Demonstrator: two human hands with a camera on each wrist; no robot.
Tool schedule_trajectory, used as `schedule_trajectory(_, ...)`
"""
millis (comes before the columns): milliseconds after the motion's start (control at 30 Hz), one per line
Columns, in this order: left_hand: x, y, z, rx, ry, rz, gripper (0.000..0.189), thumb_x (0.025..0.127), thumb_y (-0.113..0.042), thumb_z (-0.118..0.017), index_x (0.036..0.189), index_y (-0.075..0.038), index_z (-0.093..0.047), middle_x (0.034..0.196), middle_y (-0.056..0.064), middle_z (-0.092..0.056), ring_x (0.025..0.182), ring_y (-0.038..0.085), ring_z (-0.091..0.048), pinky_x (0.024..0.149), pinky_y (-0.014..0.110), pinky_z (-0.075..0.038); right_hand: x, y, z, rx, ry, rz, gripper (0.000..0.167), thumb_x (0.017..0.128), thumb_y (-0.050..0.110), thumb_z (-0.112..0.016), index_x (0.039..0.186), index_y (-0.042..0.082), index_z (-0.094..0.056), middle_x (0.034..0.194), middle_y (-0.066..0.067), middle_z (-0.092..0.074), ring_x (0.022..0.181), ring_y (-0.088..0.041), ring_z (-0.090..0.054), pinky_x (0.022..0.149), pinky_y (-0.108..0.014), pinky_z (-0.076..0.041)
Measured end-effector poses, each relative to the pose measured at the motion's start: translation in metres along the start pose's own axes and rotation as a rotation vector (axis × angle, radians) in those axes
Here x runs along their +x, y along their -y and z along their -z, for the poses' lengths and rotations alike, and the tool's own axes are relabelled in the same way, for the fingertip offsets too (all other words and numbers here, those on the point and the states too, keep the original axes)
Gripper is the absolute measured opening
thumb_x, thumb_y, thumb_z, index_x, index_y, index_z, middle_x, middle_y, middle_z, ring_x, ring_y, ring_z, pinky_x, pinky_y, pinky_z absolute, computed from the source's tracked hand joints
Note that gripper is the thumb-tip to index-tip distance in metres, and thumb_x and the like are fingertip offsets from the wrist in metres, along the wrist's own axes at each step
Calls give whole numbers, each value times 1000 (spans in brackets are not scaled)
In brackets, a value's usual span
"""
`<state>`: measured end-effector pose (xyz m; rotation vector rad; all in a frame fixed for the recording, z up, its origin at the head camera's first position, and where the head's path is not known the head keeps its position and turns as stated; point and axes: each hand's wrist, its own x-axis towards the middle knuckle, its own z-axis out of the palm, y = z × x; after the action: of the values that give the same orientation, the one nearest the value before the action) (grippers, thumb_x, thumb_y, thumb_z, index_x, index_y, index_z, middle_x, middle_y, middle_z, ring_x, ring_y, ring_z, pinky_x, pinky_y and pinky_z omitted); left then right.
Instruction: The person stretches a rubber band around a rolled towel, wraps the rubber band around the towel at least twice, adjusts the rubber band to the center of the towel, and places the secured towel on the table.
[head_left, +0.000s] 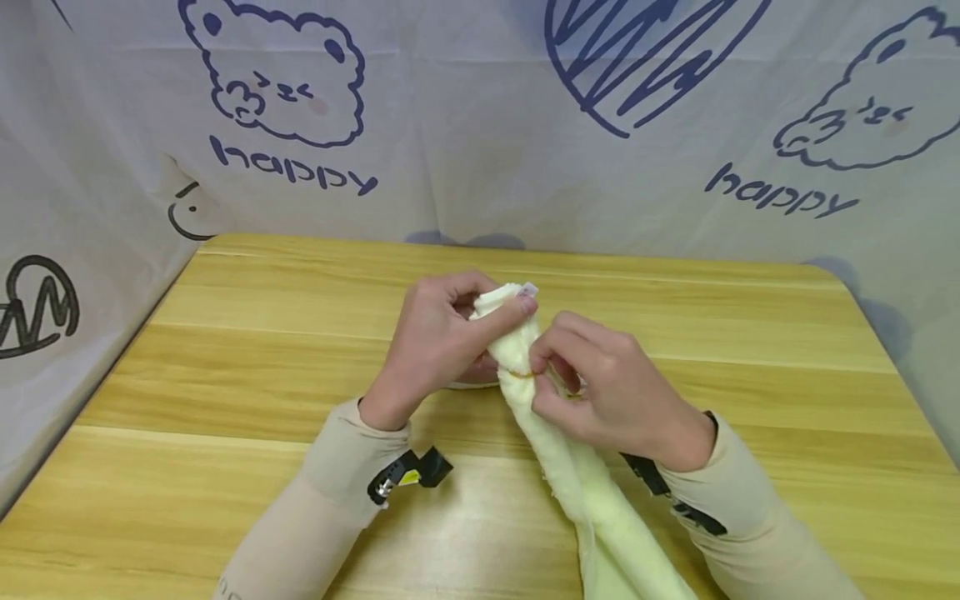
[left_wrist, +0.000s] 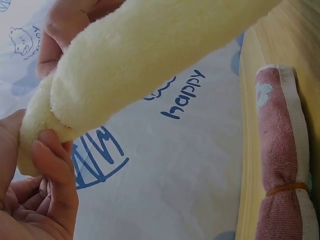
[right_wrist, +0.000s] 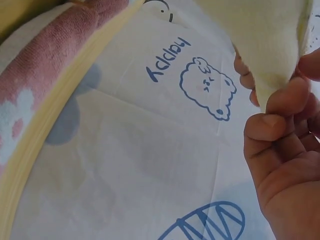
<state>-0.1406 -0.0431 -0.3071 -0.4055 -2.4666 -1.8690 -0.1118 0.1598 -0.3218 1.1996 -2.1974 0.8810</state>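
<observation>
A pale yellow plush towel (head_left: 558, 467), gathered into a long narrow bundle, slants from mid-table toward the near edge in the head view. My left hand (head_left: 435, 337) grips its far end, thumb across the front beside a small white tag (head_left: 528, 290). Just below, a thin orange rubber band (head_left: 517, 374) circles the towel and cinches it. My right hand (head_left: 618, 387) pinches at the band's right side with thumb and curled forefinger. In the left wrist view the towel (left_wrist: 150, 60) looks like a thick fluffy roll, and the band is mostly hidden there.
A rolled pink towel (left_wrist: 280, 135) with a white edge and a brown band (left_wrist: 287, 188) lies on the wooden table (head_left: 225, 367); my left hand mostly hides it in the head view. A white cloth (head_left: 465, 150) with blue drawings hangs behind the table.
</observation>
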Motion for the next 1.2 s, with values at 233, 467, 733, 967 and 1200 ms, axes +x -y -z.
schedule_trajectory(233,0,-1,3,-78,22,81,28,90,-36,-80,103,-13,-72,76,6,-73,50,16,-63,50,51,-60,0,0,7,2,-4,-56,10,85,3,-64,94,7,-65,79,1,-58,68,-5,-51,58,-12,-42)
schedule_trajectory(467,0,0,6,-111,12,24,21,95,-30,-74,109,-19,-64,66,4,-66,44,21,-56,39,37,-52,0,1,6,11,-20,-35,9,86,5,-65,96,6,-65,81,0,-61,68,-7,-56,60,-11,-47)
schedule_trajectory(733,0,0,7,-132,-15,0,17,98,-28,-68,113,-23,-64,69,8,-67,49,19,-60,40,39,-53,-1,7,0,-17,-7,-40,29,99,34,-67,103,5,-64,89,-2,-63,71,-9,-59,63,-15,-52)
schedule_trajectory(967,1,3,2,-96,-13,-32,19,101,-27,-65,117,-25,-74,71,11,-63,46,19,-57,41,39,-54,-1,18,-12,-125,104,-253,60,83,45,-86,111,5,-50,105,-7,-51,82,-13,-53,65,-22,-54)
schedule_trajectory(1200,2,1,4,-105,46,3,25,101,-32,-66,122,-23,-73,78,10,-63,54,22,-63,53,46,-61,-1,16,-8,-63,120,-328,43,85,15,-83,110,4,-49,102,-8,-53,81,-15,-60,64,-22,-56)
